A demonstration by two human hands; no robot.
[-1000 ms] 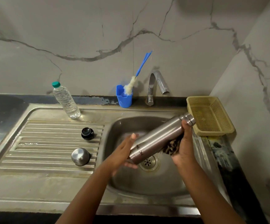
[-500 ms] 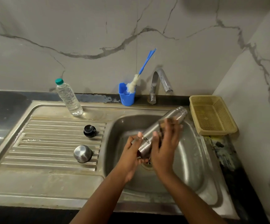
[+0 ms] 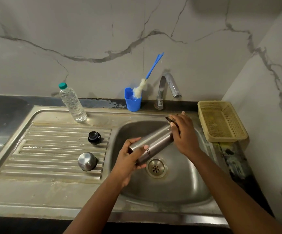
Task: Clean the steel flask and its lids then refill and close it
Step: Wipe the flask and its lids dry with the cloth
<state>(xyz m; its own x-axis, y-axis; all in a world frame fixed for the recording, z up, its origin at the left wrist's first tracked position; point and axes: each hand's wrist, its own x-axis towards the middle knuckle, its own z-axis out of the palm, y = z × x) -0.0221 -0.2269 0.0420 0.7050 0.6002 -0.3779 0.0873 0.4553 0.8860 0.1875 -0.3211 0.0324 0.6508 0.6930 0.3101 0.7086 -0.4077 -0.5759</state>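
The steel flask lies tilted over the sink basin, its base lower left and its neck upper right. My left hand grips the flask's base end. My right hand wraps the neck end with a dark patterned scrubber pressed against it; the flask's mouth is hidden under that hand. On the ribbed drainboard stand the black inner lid and the steel cup lid, both apart from my hands.
A plastic water bottle with a green cap stands at the drainboard's back. A blue cup holds a bottle brush beside the tap. A yellow mesh basket sits right of the sink. The drain lies below the flask.
My right hand has slid with the scrubber from the flask's middle up to its neck end. My left hand still holds the base; the flask stays tilted over the basin.
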